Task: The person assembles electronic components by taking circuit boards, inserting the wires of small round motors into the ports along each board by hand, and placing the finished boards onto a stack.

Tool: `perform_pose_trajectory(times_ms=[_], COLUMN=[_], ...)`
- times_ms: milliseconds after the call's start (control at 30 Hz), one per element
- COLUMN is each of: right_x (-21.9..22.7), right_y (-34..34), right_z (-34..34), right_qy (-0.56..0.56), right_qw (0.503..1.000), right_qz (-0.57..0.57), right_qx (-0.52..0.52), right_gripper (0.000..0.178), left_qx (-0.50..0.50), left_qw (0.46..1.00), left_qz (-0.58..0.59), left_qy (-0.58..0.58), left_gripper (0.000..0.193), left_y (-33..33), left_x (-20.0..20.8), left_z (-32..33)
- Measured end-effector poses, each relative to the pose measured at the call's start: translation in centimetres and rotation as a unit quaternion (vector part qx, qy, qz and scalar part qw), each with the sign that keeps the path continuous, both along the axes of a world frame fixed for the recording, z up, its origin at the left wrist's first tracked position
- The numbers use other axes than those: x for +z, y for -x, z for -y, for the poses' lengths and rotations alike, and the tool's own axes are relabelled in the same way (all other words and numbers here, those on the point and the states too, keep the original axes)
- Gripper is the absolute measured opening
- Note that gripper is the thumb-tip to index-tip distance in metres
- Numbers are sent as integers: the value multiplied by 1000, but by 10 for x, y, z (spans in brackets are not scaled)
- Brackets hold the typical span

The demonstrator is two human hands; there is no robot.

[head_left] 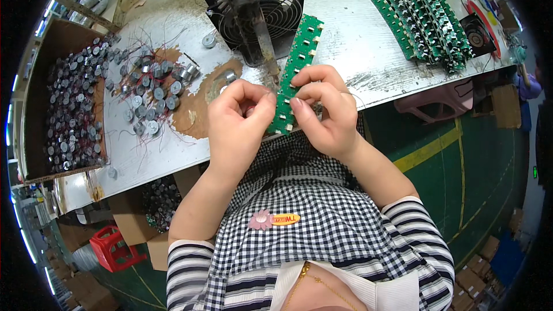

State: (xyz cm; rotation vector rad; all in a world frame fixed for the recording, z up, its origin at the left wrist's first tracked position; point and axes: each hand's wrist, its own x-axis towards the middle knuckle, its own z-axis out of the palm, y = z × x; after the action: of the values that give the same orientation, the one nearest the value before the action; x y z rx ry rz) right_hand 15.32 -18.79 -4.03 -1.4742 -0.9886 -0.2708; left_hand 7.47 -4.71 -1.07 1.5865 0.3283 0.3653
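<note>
Both hands, left point(237, 116) and right point(322, 109), pinch a green circuit strip point(296, 72); brown carton point(55, 101) far left

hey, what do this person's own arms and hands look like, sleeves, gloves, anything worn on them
Both hands are bare: no gloves, rings or watch show on the left hand or the right hand. The forearms are uncovered. Black-and-white striped sleeves end near the elbows, beside a black-and-white checked apron.

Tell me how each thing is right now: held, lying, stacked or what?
Left hand: pinched shut on a small part.
Right hand: gripping the green circuit board strip.
Fan: lying on the table, spin unclear.
Green boards: stacked in rows.
Round metal parts: scattered loose.
Cardboard box: open, full.
</note>
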Motion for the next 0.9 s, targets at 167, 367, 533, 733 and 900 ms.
perform_pose_trajectory(times_ms=[167,367,533,733,900], right_x=[7,0,-2,-1,1], right_y=[-10,1,3,2,-1], right_z=[-5,2,2,2,-4], right_qy=[-4,14,2,-8,2], right_qw=[999,1000,1000,1000,1000], right_qz=[47,-9,-24,-17,9], right_qx=[-17,4,10,11,-15], right_gripper=[9,8,8,8,10], left_qx=[14,16,9,-36,-35], left_qw=[999,1000,1000,999,999], left_qz=[31,9,6,-11,-11], left_qy=[-17,-3,-10,-1,-6], left_gripper=[8,8,7,8,9], left_y=[-8,0,1,0,-4], left_x=[6,2,0,1,2], left_z=[0,3,3,-3,-6])
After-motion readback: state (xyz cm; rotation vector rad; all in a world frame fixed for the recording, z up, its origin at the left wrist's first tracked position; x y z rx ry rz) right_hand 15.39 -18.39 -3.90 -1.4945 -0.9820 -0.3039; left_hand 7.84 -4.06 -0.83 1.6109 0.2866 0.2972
